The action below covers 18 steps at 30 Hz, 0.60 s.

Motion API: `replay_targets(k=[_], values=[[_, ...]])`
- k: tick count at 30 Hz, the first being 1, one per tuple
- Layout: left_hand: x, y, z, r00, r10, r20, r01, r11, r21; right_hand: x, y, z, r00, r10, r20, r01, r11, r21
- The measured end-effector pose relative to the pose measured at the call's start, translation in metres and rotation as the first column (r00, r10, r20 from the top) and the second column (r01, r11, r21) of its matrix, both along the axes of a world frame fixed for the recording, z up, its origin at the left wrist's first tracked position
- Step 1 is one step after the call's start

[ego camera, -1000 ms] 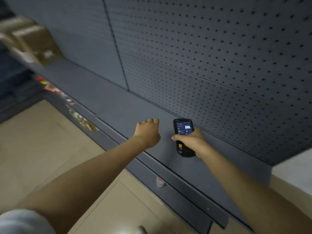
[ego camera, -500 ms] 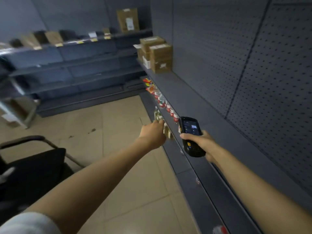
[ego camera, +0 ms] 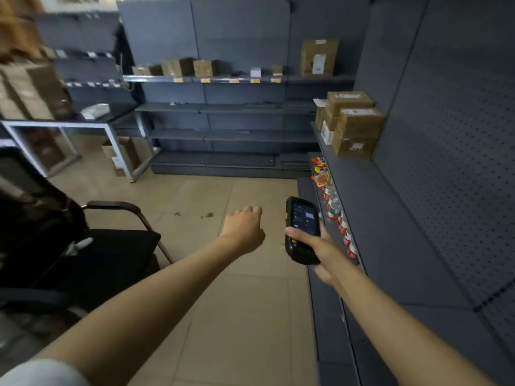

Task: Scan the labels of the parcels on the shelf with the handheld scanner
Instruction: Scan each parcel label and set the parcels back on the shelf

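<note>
From the head view, my right hand (ego camera: 315, 246) gripped the black slab-shaped handheld scanner (ego camera: 302, 229) low around its body, thumb across the front, lit screen facing me. It looked rigid, light and smooth, so holding below the screen seemed safest. My left hand (ego camera: 245, 229) hung beside it, loosely curled, holding nothing. The brown cardboard parcels (ego camera: 354, 123) sat stacked on the grey metal shelf (ego camera: 390, 207), well beyond my right hand; probably light, stiff boxes.
</note>
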<state>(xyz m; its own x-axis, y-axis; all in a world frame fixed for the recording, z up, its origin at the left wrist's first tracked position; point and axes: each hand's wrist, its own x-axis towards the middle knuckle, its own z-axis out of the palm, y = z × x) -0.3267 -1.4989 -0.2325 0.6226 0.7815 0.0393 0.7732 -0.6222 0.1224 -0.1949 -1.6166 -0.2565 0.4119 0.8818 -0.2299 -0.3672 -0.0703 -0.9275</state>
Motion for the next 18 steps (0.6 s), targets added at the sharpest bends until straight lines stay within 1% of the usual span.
replay_targets(k=[4, 7, 11, 13, 18], values=[[0.008, 0.032, 0.007, 0.996, 0.081, 0.022, -0.081, 0.996, 0.019, 0.022, 0.038, 0.004, 0.999, 0.049, 0.015, -0.049, 0.997, 0.051], [0.015, 0.053, 0.007, 0.994, 0.113, 0.004, -0.113, 0.993, 0.024, 0.030, 0.063, 0.002, 0.997, 0.073, -0.001, -0.073, 0.995, 0.074], [0.029, 0.087, 0.004, 0.989, 0.148, 0.007, -0.148, 0.988, 0.034, 0.038, 0.101, -0.008, 0.997, 0.054, 0.049, -0.057, 0.997, 0.050], [0.037, 0.106, 0.002, 0.988, 0.154, 0.010, -0.154, 0.987, 0.044, 0.040, 0.121, -0.011, 0.997, 0.051, 0.058, -0.054, 0.998, 0.045], [0.058, 0.169, -0.006, 0.991, 0.131, 0.040, -0.132, 0.990, 0.048, 0.057, 0.180, -0.014, 0.985, 0.092, 0.145, -0.098, 0.994, 0.037]])
